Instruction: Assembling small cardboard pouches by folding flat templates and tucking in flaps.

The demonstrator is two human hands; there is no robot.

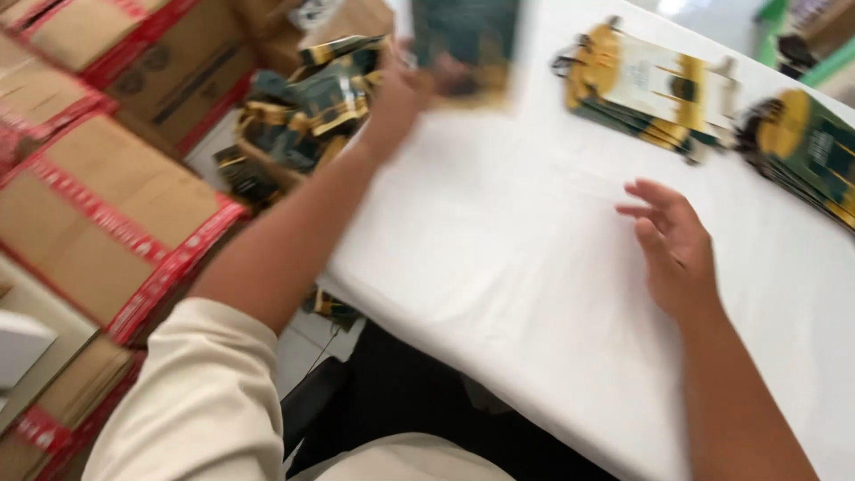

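My left hand (pixel 398 100) is raised over the far left corner of the white table (pixel 499 267) and grips a dark green flat bag (pixel 465 44), blurred by motion. My right hand (pixel 674 245) hovers open, fingers spread, just above the bare white tabletop at the right. Two stacks of flat green-and-gold bags with cord handles lie on the table: one stack (pixel 646 89) at the back middle, another stack (pixel 806 151) at the back right.
A heap of the same green-and-gold bags (pixel 303 107) fills an open box left of the table. Brown cartons sealed with red tape (pixel 98 214) are stacked along the left side. A dark gap shows under the table's near edge.
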